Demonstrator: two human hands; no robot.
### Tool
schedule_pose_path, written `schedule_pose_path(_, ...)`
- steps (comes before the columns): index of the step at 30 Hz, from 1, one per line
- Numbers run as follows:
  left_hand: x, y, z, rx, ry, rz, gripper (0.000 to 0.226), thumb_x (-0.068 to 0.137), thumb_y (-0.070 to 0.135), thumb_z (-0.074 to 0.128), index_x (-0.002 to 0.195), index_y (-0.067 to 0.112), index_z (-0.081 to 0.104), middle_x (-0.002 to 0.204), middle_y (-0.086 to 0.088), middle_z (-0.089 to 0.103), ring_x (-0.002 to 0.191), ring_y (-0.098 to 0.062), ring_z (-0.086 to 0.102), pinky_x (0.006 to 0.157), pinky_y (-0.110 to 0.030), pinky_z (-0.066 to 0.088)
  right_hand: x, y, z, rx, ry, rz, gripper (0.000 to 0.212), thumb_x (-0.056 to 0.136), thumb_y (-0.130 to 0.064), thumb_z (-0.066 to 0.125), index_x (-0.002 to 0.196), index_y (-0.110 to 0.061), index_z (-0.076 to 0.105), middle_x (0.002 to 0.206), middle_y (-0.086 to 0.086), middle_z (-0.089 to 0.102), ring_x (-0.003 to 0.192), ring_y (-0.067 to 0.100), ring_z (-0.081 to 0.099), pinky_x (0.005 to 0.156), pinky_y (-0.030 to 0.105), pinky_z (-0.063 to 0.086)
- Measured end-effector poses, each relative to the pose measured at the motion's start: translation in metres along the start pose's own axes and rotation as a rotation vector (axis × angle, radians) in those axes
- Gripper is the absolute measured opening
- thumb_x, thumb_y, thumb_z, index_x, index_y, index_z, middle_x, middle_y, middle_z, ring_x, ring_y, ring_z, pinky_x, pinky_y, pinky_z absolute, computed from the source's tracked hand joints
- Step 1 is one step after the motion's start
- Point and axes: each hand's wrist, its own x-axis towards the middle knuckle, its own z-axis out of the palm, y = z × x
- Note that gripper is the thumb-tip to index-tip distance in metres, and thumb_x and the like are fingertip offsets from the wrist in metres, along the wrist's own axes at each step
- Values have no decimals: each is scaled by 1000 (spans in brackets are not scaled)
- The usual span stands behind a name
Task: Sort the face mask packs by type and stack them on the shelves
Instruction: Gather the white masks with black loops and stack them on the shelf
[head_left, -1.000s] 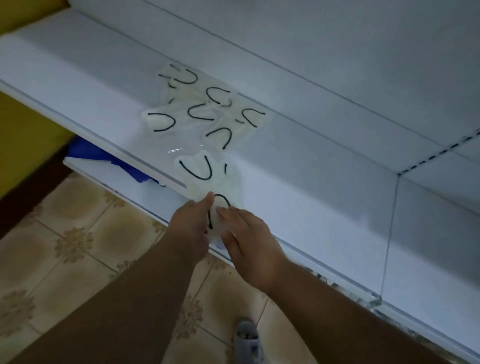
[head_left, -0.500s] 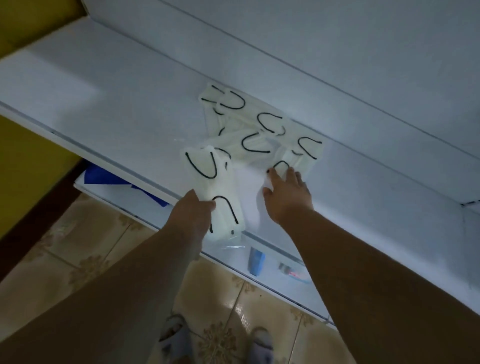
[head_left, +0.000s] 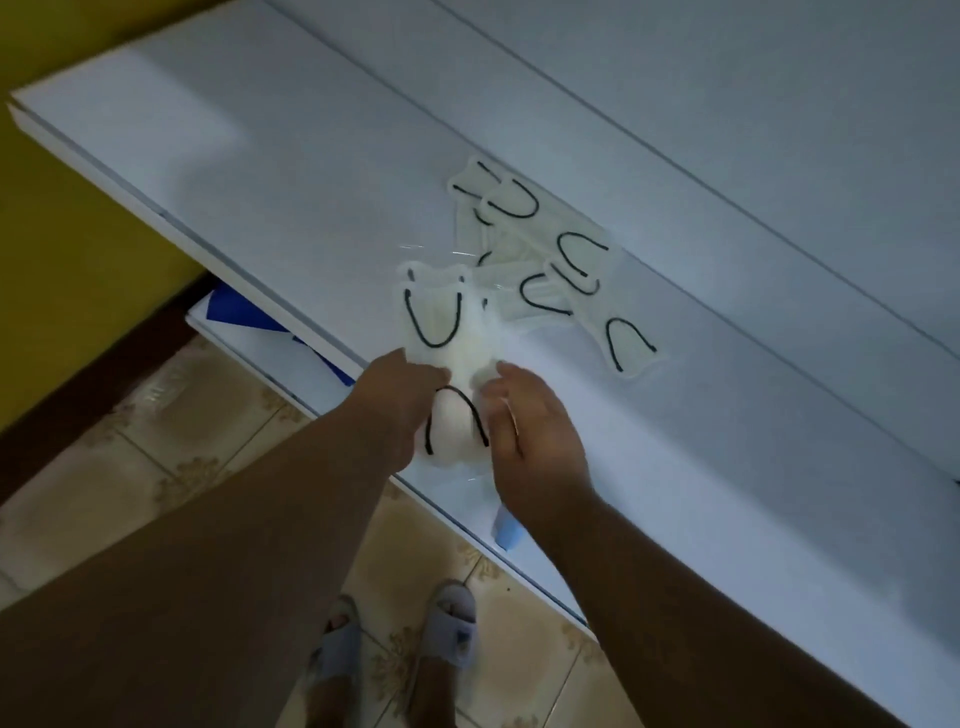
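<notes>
Centre frame: left hand (head_left: 400, 402) and right hand (head_left: 524, 421), fingers curled, grip a white mask pack (head_left: 452, 358) at the shelf (head_left: 208, 171) edge; loose packs (head_left: 545, 260) lie beyond.

Left hand (head_left: 400, 402): forearm extended forward, fingers curled, gripping at its inner side. Right hand (head_left: 524, 421): forearm angled in from the right, fingers bent, pinching alongside the left, knuckles up.

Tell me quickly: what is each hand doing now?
Left hand: grips the white mask pack.
Right hand: holds the same pack's other side.
</notes>
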Motion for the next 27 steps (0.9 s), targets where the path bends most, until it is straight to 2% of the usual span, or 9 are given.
schedule_pose_path(3, 14, 0, -14, 44, 156, 38, 37, 94, 11, 65, 131, 9, 58, 121, -15, 62, 104, -36, 60, 91, -46, 51, 52, 11, 4, -227, -193, 195, 47, 105, -28, 34, 151, -38, 34, 164, 13, 17, 150, 29, 19, 121, 40, 25)
schedule_pose_path(6, 27, 3, -28, 82, 188, 65, 54, 94, 20, 68, 144, 9, 50, 138, -12, 56, 119, -34, 57, 102, -44, 48, 91, 14, 15, -448, -381, 288, 53, 106, -45, 29, 154, -50, 8, 166, 16, -7, 154, 30, -6, 124, 45, 7)
schedule_pose_path(9, 32, 8, -38, 73, 176, 58, 62, 94, 22, 68, 149, 11, 43, 145, -13, 51, 127, -34, 53, 109, -47, 44, 95, 16, 23, -548, -411, 299, 48, 106, -44, 23, 154, -43, 24, 167, 14, 1, 154, 30, -4, 124, 45, 0)
schedule_pose_path(11, 39, 11, -46, 96, 190, 77, 44, 95, 20, 65, 136, 9, 53, 136, -11, 57, 117, -33, 57, 102, -42, 48, 90, 15, 23, -582, -353, 286, 46, 107, -37, 22, 149, -32, 40, 165, 8, 16, 154, 26, 7, 125, 44, 3)
schedule_pose_path(14, 41, 22, -59, 129, 220, 149, 15, 98, 16, 59, 111, 18, 54, 111, -8, 57, 92, -27, 56, 85, -35, 47, 78, 11, 25, -539, -201, 325, 44, 106, -32, 28, 135, -14, 56, 147, 9, 48, 140, 26, 39, 118, 39, 28)
schedule_pose_path(16, 42, 30, -68, 167, 195, 161, 8, 98, 15, 58, 103, 17, 53, 109, -11, 56, 94, -29, 55, 89, -39, 51, 68, 7, 29, -500, -70, 395, 43, 104, -39, 37, 122, -10, 63, 126, 10, 63, 122, 27, 52, 102, 38, 40)
schedule_pose_path(21, 43, 32, -76, 360, -55, 104, 20, 95, 7, 55, 113, 16, 53, 108, -13, 60, 94, -26, 58, 96, -49, 53, 53, -9, 47, -487, 5, 541, 52, 93, -55, 56, 133, -21, 56, 138, 2, 49, 128, 24, 40, 105, 37, 33)
schedule_pose_path(25, 43, 40, -79, 369, -125, 61, 16, 95, 8, 56, 110, 14, 57, 111, -17, 64, 100, -33, 64, 98, -53, 53, 60, -12, 58, -439, 106, 587, 25, 95, -25, 55, 116, -16, 66, 125, 3, 58, 119, 25, 47, 99, 34, 37)
schedule_pose_path(27, 47, 44, -80, 328, -138, 54, 19, 96, 11, 58, 115, 7, 60, 115, -19, 67, 108, -37, 65, 98, -54, 53, 59, -21, 57, -240, 242, 573, 20, 93, -15, 56, 109, -12, 68, 117, 4, 63, 113, 24, 54, 95, 30, 41)
